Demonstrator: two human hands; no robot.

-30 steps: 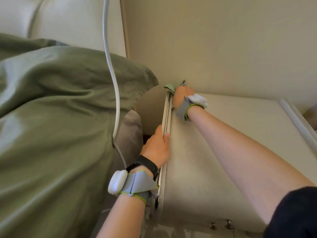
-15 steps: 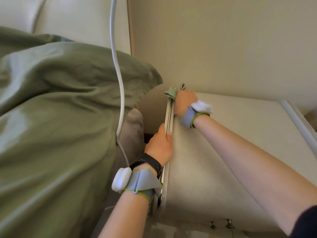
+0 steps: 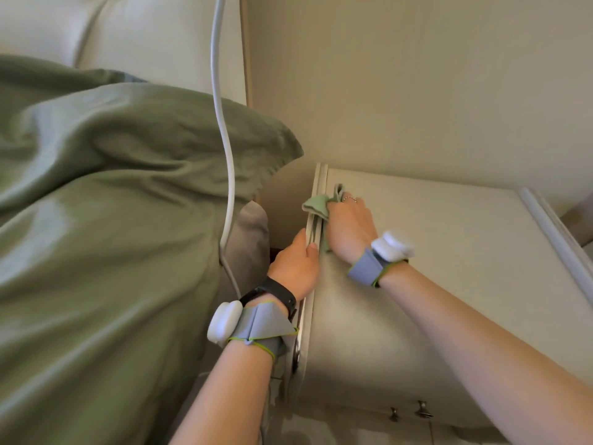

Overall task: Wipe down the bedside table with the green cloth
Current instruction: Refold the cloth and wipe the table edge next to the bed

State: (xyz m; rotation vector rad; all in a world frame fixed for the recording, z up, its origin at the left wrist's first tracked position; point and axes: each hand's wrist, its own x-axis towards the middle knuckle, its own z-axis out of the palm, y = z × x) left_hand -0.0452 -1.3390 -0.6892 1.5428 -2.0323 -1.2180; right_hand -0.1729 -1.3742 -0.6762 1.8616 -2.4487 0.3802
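The cream bedside table fills the right half of the head view, seen from above. My right hand presses the small green cloth against the table's raised left rim; most of the cloth is bunched under the palm and fingers. My left hand grips that same left rim just below the cloth, thumb on the outer side. Both wrists wear grey straps with white pods.
A bed with an olive green duvet lies close on the left, leaving a narrow gap beside the table. A white cable hangs down into that gap. The wall backs the table. Two drawer knobs show at the front.
My right hand has slid the cloth along the left rim from the back corner toward me, ending just above my left hand. The left hand has kept its hold on the rim.
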